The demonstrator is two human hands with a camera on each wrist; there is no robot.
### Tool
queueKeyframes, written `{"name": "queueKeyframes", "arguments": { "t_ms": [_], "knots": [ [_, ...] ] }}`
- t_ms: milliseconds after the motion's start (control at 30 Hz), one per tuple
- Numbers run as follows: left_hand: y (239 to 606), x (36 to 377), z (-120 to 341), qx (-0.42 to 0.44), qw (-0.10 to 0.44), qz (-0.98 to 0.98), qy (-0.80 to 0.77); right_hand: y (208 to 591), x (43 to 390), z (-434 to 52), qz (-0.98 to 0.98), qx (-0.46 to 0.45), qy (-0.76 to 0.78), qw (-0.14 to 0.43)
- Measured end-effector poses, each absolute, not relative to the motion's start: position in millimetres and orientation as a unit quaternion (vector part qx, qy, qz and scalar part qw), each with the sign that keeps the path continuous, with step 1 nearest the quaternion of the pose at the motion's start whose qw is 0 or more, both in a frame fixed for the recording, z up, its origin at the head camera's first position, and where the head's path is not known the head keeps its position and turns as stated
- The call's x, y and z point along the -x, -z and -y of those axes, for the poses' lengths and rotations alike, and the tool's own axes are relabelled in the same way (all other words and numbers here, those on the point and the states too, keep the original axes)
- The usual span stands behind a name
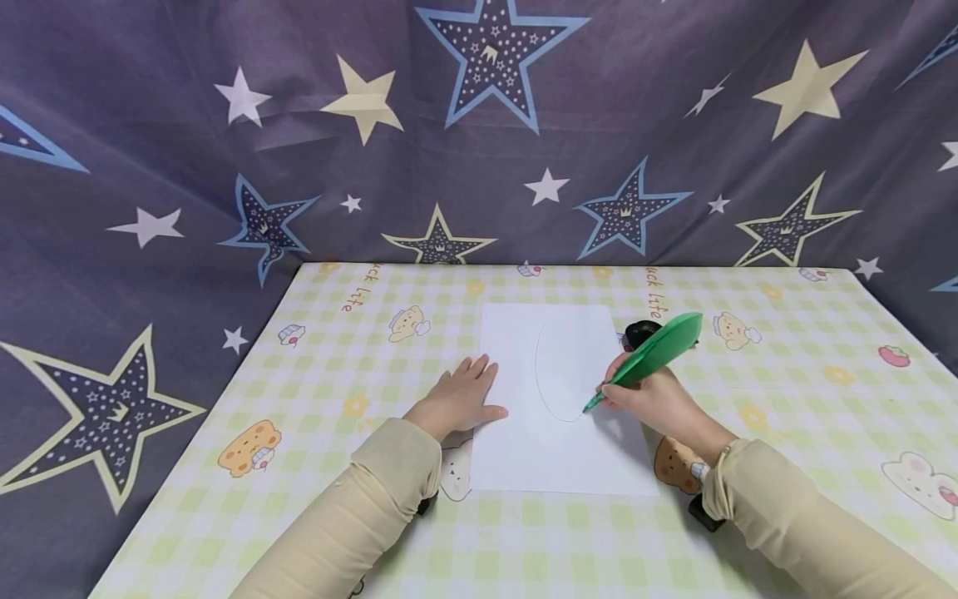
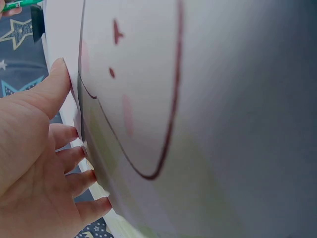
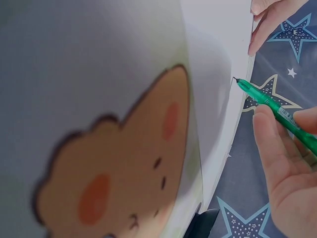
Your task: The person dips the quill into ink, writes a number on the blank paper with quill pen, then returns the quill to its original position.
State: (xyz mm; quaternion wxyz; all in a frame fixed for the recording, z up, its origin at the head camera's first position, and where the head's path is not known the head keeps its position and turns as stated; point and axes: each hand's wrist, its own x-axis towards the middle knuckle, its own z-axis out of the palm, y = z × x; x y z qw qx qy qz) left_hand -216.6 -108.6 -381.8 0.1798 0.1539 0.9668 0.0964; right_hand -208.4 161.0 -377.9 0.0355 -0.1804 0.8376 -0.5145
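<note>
A white sheet of paper (image 1: 554, 466) lies on the tablecloth between both hands. My left hand (image 1: 460, 399) rests on its left edge, fingers extended and thumb apart on the sheet. With my right hand (image 1: 666, 403) I pinch a green feather-shaped pen (image 1: 662, 349), its plume leaning up to the right. The pen's tip is at the lower end of a thin curved line (image 1: 536, 370), open on the right like a bowl's left side. In the right wrist view the pen's slim green barrel (image 3: 270, 103) runs between thumb and fingers.
Behind the pen, near the paper's right edge, sits a black object (image 1: 639, 333), partly hidden and unclear. A checked tablecloth (image 1: 314, 466) with cartoon prints covers the table. A dark star-patterned curtain (image 1: 299, 166) hangs along the back and sides.
</note>
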Motion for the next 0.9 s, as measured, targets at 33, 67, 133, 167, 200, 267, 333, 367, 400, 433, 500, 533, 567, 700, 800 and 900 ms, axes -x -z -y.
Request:
{"name": "queueKeyframes", "arguments": {
  "t_ms": [33, 67, 133, 167, 200, 267, 333, 367, 400, 433, 500, 533, 567, 700, 800, 900],
  "knots": [
    [381.8, 216.6, 108.6, -0.154, 0.180, -0.967, -0.097, 377.5, 208.3, -161.4, -0.838, 0.180, 0.513, 0.036],
    [381.8, 216.6, 108.6, -0.154, 0.179, -0.967, -0.097, 377.2, 208.3, -161.7, -0.839, 0.180, 0.513, 0.037],
    [381.9, 216.6, 108.7, -0.154, 0.179, -0.967, -0.096, 376.9, 208.4, -162.2, -0.838, 0.179, 0.513, 0.038],
    [382.1, 216.5, 108.9, -0.154, 0.178, -0.967, -0.097, 376.8, 208.5, -162.4, -0.839, 0.180, 0.512, 0.036],
    [382.1, 216.4, 109.1, -0.154, 0.177, -0.967, -0.097, 376.9, 208.9, -162.4, -0.840, 0.181, 0.511, 0.034],
    [382.2, 216.2, 109.4, -0.155, 0.176, -0.967, -0.098, 377.0, 209.5, -162.7, -0.840, 0.183, 0.509, 0.030],
    [382.2, 215.9, 109.7, -0.154, 0.176, -0.967, -0.099, 377.4, 210.4, -162.9, -0.842, 0.185, 0.506, 0.025],
    [382.1, 215.9, 109.6, -0.154, 0.176, -0.967, -0.098, 377.5, 210.7, -163.1, -0.843, 0.185, 0.504, 0.023],
    [382.0, 215.9, 109.6, -0.154, 0.177, -0.967, -0.098, 377.5, 210.9, -163.4, -0.845, 0.185, 0.501, 0.022],
    [381.8, 215.8, 109.6, -0.154, 0.177, -0.967, -0.098, 377.6, 211.1, -163.7, -0.847, 0.183, 0.499, 0.021],
    [381.3, 215.6, 109.4, -0.154, 0.176, -0.967, -0.097, 377.7, 211.7, -163.9, -0.851, 0.179, 0.494, 0.018],
    [381.1, 215.5, 109.4, -0.154, 0.176, -0.967, -0.097, 377.6, 212.1, -164.0, -0.853, 0.177, 0.491, 0.018],
    [380.8, 215.4, 109.3, -0.154, 0.176, -0.967, -0.097, 377.5, 212.3, -164.3, -0.854, 0.174, 0.491, 0.018],
    [381.0, 215.4, 109.2, -0.156, 0.174, -0.968, -0.097, 377.4, 213.9, -164.6, -0.853, 0.168, 0.494, 0.021],
    [381.9, 215.7, 109.4, -0.157, 0.173, -0.968, -0.097, 377.3, 214.9, -164.9, -0.852, 0.167, 0.496, 0.024],
    [382.7, 216.1, 109.6, -0.157, 0.172, -0.968, -0.097, 377.0, 215.8, -165.0, -0.852, 0.164, 0.496, 0.026]
  ]
}}
